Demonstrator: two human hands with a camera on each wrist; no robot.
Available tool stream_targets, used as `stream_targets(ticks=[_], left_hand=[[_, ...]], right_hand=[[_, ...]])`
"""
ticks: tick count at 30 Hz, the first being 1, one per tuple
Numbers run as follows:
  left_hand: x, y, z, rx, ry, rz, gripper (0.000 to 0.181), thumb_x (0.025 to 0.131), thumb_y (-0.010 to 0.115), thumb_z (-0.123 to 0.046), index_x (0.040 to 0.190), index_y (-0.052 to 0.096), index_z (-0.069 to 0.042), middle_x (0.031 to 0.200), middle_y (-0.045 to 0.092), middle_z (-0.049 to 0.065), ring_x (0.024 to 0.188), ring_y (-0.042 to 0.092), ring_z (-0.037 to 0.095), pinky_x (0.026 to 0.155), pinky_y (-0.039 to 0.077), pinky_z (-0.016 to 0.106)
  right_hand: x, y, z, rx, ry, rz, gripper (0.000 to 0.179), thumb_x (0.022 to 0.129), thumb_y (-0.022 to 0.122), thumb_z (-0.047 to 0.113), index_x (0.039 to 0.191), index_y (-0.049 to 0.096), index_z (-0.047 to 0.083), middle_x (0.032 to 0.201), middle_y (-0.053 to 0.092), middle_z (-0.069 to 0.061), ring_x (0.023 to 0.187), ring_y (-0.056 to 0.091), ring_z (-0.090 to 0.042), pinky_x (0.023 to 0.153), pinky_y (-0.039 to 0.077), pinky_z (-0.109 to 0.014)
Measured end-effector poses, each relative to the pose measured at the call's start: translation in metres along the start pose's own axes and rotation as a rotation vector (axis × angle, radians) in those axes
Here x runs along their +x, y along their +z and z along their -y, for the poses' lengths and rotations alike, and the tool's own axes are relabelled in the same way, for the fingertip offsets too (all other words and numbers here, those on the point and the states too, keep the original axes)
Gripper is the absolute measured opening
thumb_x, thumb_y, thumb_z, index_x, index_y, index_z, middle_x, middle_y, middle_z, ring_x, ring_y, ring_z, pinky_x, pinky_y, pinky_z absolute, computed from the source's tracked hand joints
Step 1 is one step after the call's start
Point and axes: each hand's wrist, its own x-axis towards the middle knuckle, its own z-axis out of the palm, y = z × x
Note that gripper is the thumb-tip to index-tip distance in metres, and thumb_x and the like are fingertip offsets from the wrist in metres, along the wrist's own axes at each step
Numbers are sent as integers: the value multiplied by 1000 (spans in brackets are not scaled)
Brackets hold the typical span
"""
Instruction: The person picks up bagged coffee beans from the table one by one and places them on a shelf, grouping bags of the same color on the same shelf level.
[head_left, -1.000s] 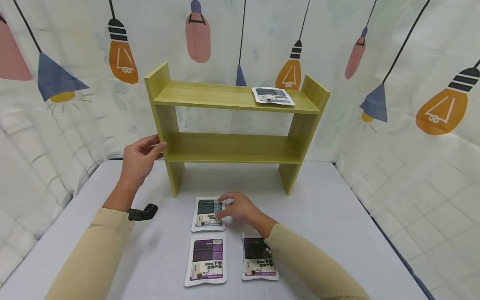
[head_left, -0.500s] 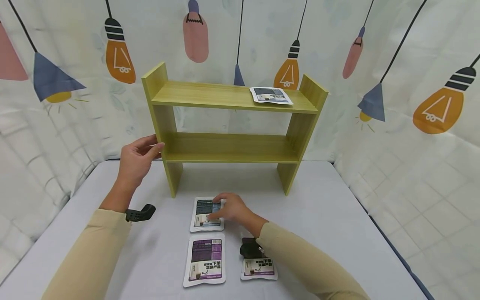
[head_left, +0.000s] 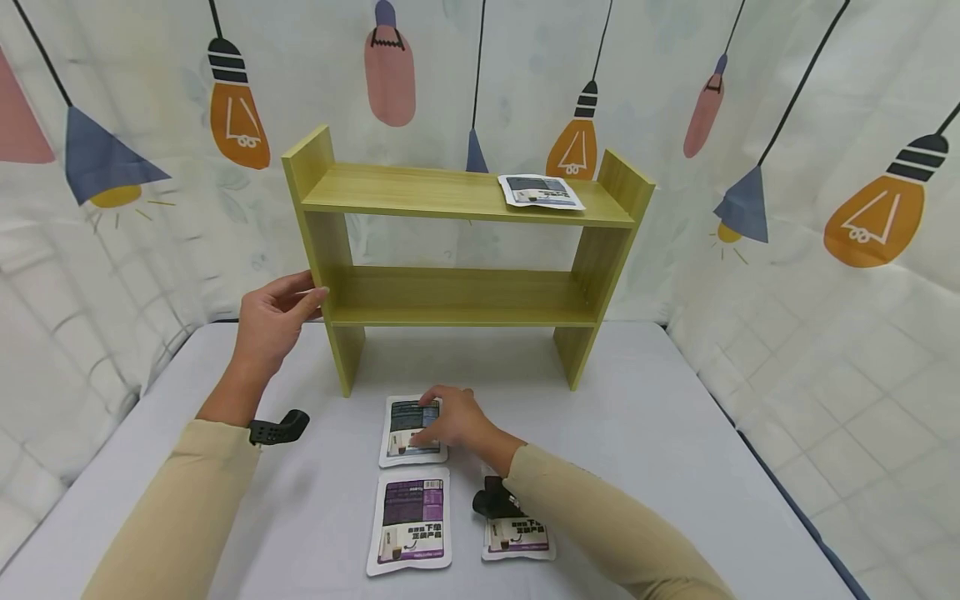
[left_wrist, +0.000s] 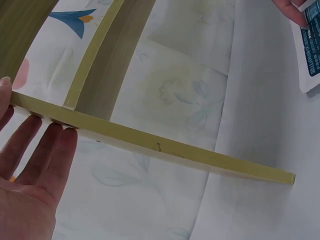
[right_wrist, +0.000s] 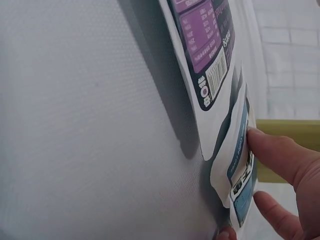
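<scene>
A light wooden two-tier shelf (head_left: 450, 317) stands on the table. My left hand (head_left: 273, 325) grips its left side panel (left_wrist: 165, 146), thumb in front and fingers behind. Flat on the table before the shelf lies a white pouch with a dark blue-green label (head_left: 405, 417). Over its right half reaches my right hand (head_left: 459, 423), thumb and forefinger spread apart. In the right wrist view the thumb touches or nearly touches the blue-labelled pouch (right_wrist: 235, 165), and another fingertip is down by its edge.
A purple-labelled pouch (head_left: 411, 521) lies just nearer me. To its right another pouch (head_left: 517, 542) is partly hidden by the right sleeve (head_left: 600, 517) and a black wrist device (head_left: 495, 500). A blue-labelled pouch (head_left: 540, 192) lies on the top shelf's right. Printed fabric (head_left: 675, 100) hangs behind.
My right hand has shifted slightly left over the blue-green pouch, and its wrist device covers more of the right-hand pouch. The left hand stays on the shelf's side.
</scene>
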Motion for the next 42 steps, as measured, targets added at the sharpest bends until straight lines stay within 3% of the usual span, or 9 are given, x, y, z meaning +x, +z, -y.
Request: stream_targets(ticks=[7,18,28,36,42], left_hand=[[-1,-1,-1,23,-5,5,54,96,70,-38,145,60,-16,140,64,4,100,67,-8,83,58,14],[0,0,-1,6,-8,18,54,96,70,-37,146,59,-18,145,62,9,101,66,-7,81,58,11],[0,0,0,3,10,2,52,96,72,-33,143,61,-14,135,67,-2,100,68,-7,80,58,11],[-3,0,-2,0,7,9,52,97,71,-33,144,61,-13,138,65,4,101,66,-9,81,58,11],[-2,0,-3,-7,11,7,52,96,72,-32,143,61,-12,130,68,-7,98,68,-8,81,58,12]], right_hand=[[0,-1,3,14,-29,16,58,69,97,22,120,70,19,142,61,-10,126,55,-29,112,49,-51],[6,-3,-2,39,-29,9,54,69,97,21,116,71,20,144,60,-9,131,55,-30,114,47,-51],[10,0,-5,45,-18,9,49,69,98,27,113,76,25,146,59,-7,139,51,-31,116,45,-52],[13,-2,-7,69,-11,8,46,68,98,27,110,79,25,147,59,-8,141,50,-33,115,46,-52],[14,-2,-9,84,-1,4,45,66,99,26,108,81,25,144,62,-8,138,53,-32,113,48,-50]])
